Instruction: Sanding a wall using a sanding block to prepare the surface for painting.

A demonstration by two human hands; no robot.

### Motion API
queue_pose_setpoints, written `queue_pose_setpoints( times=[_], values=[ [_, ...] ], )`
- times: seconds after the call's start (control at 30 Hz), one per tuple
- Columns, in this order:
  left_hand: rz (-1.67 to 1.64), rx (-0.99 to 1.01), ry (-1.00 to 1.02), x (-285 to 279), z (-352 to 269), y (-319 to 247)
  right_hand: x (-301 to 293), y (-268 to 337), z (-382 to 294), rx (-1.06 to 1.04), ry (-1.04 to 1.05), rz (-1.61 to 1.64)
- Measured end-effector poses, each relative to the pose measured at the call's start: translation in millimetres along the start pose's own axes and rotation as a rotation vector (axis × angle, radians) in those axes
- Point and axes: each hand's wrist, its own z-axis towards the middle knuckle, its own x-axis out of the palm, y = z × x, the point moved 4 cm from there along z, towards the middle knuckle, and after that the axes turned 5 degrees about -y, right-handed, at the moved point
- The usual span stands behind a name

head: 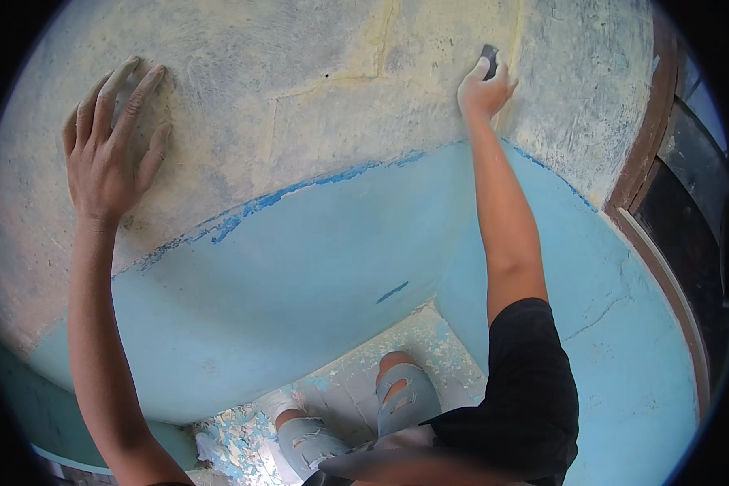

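Before me rises a wall with bare, scraped plaster above and light blue paint below. A ragged dark blue paint edge runs between the two. My left hand rests on the plaster at the left, fingers spread, holding nothing. Near the wall corner at the upper right, my right hand grips a small dark block against the plaster; whether it is a sanding block or a scraper I cannot tell. Part of the block is hidden by the fingers. Pale dust coats both hands.
Blue and cream paint flakes litter the tiled floor around my legs. A brown wooden frame borders the right-hand wall, with dark panels beyond it. A crack crosses the blue paint there. A whitish crumpled thing lies at the lower left.
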Motion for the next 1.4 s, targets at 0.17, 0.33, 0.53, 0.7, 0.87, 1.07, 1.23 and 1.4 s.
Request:
queue_pose_setpoints(
  times=[0.17, 0.33, 0.53, 0.7, 0.87, 1.07, 1.23, 1.4],
  values=[
    [0.018, -0.011, 0.020, 1.6, -3.5, 2.2, -1.5, -0.2, -31.5, 0.076, -0.005, 0.034],
    [0.059, 0.002, 0.044, 2.6, -5.9, 4.2, -7.9, -22.0, -120.0, 0.034, 0.040, 0.099],
    [0.026, 0.020, -0.036, 5.2, -3.6, 4.9, -5.7, -26.2, 15.2, 0.058, -0.060, -0.030],
    [0.063, 0.015, 0.028, 6.9, -5.6, 2.2, -18.6, -46.8, -132.3, 0.079, 0.142, 0.062],
    [0.009, 0.004, -0.035, 8.7, -4.4, 0.4, -7.0, -35.8, 17.0, 0.006, -0.054, -0.093],
    [0.031, -0.015, 0.039, 0.0, -2.4, -4.4, -33.4, -68.4, -114.9, 0.055, 0.091, -0.044],
    [0.029, -0.018, 0.017, 11.2, -5.5, -1.6, -1.3, -31.6, 20.2, -0.034, 0.012, -0.049],
    [0.000, -0.001, -0.034, 5.2, -6.6, 2.1, -25.6, -49.4, -112.9, -0.005, 0.104, -0.010]
  ],
)
